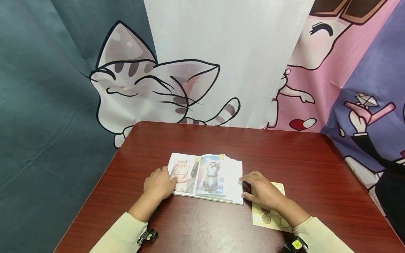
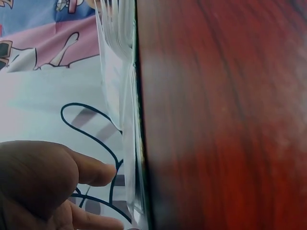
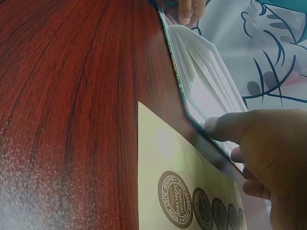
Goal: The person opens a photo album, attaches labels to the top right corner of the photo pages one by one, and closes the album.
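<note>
An open book (image 1: 229, 182) with cat pictures lies on the table, some pages on its right half standing loose. A round gold sticker (image 1: 198, 160) is on the left page, and another gold sticker (image 1: 221, 157) marks the top of the kitten page. At the book's left edge rests my left hand (image 1: 160, 183), its thumb over the page margin. My right hand (image 1: 264, 191) touches the right edge with relaxed fingers; the thumb (image 3: 220, 127) lies by the cover's corner. Partly beneath that hand is a pale yellow sticker sheet (image 1: 257, 219) with round brown labels.
The dark red wooden table (image 1: 202, 228) has rounded far corners. Behind it hangs a fabric backdrop (image 1: 240, 45) printed with cartoon cats. A small device is strapped at each wrist, over pale sleeves (image 1: 121, 232).
</note>
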Tool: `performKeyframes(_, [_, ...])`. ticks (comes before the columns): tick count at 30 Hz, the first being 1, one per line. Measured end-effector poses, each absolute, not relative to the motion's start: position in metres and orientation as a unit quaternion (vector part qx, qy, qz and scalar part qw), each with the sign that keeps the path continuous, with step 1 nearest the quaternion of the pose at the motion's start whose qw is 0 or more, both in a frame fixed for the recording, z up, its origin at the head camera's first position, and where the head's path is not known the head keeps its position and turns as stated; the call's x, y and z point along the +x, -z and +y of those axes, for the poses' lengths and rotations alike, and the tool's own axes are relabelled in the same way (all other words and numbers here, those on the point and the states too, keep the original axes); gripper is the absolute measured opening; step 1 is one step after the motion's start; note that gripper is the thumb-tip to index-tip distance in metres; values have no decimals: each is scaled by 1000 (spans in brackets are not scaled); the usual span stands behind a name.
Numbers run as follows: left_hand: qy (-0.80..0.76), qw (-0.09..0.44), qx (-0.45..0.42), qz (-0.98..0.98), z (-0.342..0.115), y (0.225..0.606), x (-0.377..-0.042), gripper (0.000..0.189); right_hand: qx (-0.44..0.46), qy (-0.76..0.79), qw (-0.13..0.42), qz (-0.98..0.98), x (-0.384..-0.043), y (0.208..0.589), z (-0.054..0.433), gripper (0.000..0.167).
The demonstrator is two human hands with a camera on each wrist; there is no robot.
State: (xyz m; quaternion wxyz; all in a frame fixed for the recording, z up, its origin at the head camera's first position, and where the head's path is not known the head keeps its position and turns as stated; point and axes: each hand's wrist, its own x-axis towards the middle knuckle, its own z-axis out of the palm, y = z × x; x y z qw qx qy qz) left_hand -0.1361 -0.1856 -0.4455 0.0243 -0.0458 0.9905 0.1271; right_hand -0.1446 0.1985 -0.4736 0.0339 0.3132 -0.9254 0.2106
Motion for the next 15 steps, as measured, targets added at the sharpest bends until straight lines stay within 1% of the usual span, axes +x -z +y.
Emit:
performKeyframes(10, [-116,54,-63,990,-195,451,-141,52,309,-198,25,-930,-147,475,197,54])
performKeyframes(15, [-131,75,-68,986,-198,450,-148,54,302,-198,22,-932,-147,476,197,55])
